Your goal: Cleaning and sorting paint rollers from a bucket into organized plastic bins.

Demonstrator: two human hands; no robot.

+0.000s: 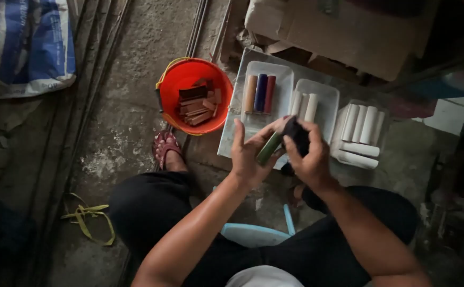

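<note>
Head view looks down on a green stick (270,147), short and cylinder-shaped, held slanted between both hands above the near edge of a pale flat board (231,127). The left hand (249,158) cups the stick from below, thumb and curled fingers (239,133) loosely closed round its lower end. The right hand (307,154) is closed on a dark cloth (296,133) pressed against the stick's upper end, its fingers bent tight over the cloth.

Just beyond the hands, on the board, a clear tray (266,95) holds three sticks side by side: orange, dark blue and red. Beside it a second clear tray (315,103) holds white sticks, and more white sticks (360,130) lie further right. An orange bucket (195,95) with brownish flat pieces stands on the concrete floor (125,106), left of the board. A sandalled foot (165,149) rests near the bucket; the person sits on a light blue stool (253,234).
</note>
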